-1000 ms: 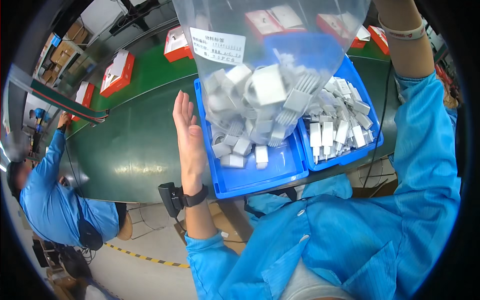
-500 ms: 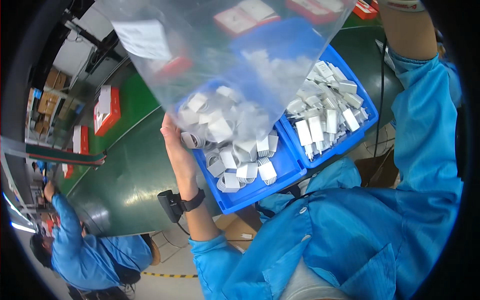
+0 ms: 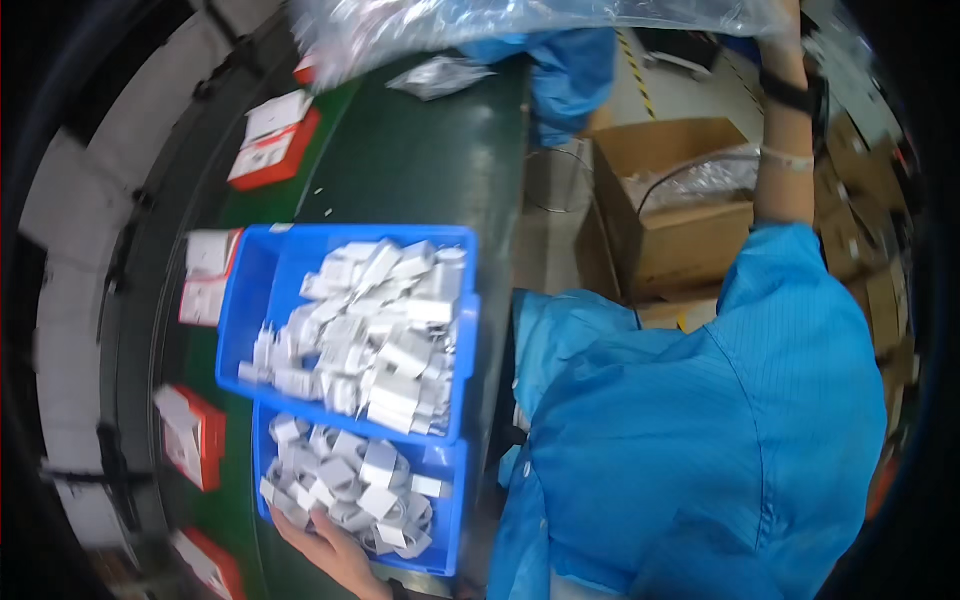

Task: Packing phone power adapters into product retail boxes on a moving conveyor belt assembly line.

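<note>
Left hand (image 3: pixel 333 552) lies at the cables (image 3: pixel 345 480) in a bin (image 3: pixel 446 527), thumb parted from fingers, any hold unclear; right hand (image 3: pixel 787 32) grips the bag (image 3: pixel 520 18) aloft, fingertips cropped

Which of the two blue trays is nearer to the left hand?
The lower tray, left hand at its corner: it holds coiled white cables; the farther upper tray holds white plug adapters.

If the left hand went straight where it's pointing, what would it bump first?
The left hand would probably bump the nearest white cable bundle, by the lower blue bin's edge. Depth is unclear, so perhaps the edge first.
</note>
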`<state>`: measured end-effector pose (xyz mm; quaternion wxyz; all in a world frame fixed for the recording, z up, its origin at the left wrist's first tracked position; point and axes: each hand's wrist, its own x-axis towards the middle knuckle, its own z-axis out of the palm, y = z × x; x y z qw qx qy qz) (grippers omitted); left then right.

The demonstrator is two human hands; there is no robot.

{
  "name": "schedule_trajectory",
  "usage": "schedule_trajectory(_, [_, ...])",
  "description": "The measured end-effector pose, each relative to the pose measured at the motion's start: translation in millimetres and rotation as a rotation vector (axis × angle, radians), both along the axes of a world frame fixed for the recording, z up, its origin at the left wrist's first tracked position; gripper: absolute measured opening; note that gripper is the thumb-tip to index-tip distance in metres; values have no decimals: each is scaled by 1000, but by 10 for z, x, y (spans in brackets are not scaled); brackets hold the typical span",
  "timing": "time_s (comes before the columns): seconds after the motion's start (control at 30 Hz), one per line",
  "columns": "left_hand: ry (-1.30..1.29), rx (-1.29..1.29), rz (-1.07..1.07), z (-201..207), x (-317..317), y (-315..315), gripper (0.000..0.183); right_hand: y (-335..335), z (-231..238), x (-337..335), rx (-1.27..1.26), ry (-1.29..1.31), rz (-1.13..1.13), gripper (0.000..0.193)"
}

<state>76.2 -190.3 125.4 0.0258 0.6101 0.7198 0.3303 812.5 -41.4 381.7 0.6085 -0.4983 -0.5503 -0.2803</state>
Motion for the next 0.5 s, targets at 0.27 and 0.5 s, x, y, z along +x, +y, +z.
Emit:
schedule_trajectory(0.27, [-70, -182, -33, 565, 241, 336, 58, -1999, -1799, 1584, -814, 89, -738, 33])
schedule_trajectory(0.5, [-10, -31, -138, 668, 190, 637, 54, -1744, -2441, 2729, -1968, 115, -1178, 60])
